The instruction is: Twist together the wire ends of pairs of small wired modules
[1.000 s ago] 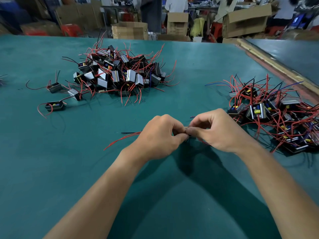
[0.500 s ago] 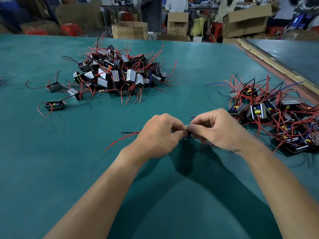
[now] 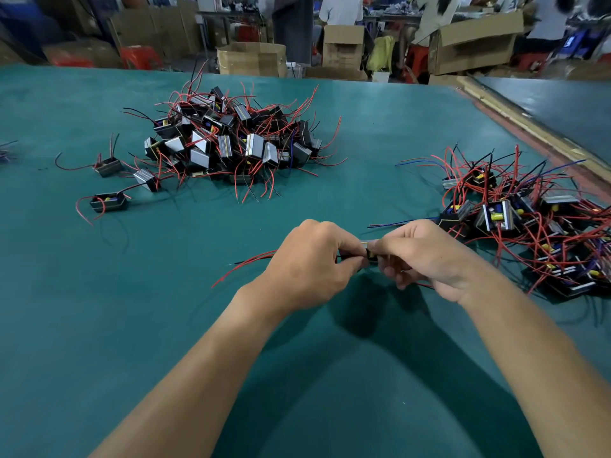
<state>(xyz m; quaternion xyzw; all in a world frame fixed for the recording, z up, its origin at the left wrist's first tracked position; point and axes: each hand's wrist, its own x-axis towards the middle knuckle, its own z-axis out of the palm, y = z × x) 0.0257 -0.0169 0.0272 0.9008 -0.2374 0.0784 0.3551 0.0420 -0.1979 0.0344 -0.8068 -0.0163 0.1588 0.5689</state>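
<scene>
A green table top (image 3: 99, 325) fills most of the frame. At the upper right a pale wooden strip (image 3: 515, 127) runs diagonally along its edge, and beyond that lies a darker second table (image 3: 562, 100). Past the far edge, at upper centre, an open cardboard box (image 3: 251, 59) stands on the floor. A taller box (image 3: 342, 47) stands to its right, with a yellow bag (image 3: 380, 52) just beside it. Further right is a large open carton (image 3: 476, 44). A red plastic stool (image 3: 140, 56) stands at the upper left, in front of stacked flat cardboard (image 3: 155, 28). A person in a white top (image 3: 340, 9) shows blurred along the top edge.
</scene>
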